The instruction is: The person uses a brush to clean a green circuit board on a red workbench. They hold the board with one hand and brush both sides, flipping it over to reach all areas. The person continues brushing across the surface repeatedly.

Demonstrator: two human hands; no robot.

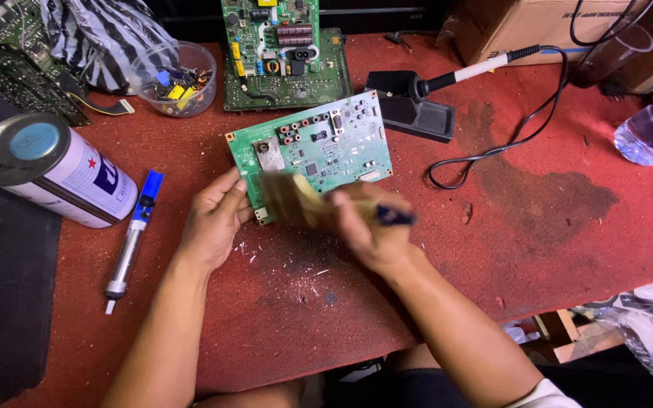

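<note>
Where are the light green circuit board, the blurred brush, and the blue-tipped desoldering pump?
light green circuit board (326, 143), head view, middle of its populated face.
blurred brush (290, 198), head view, tan bristles, in the right hand (372, 234).
blue-tipped desoldering pump (131, 240), head view, silver barrel.
</note>
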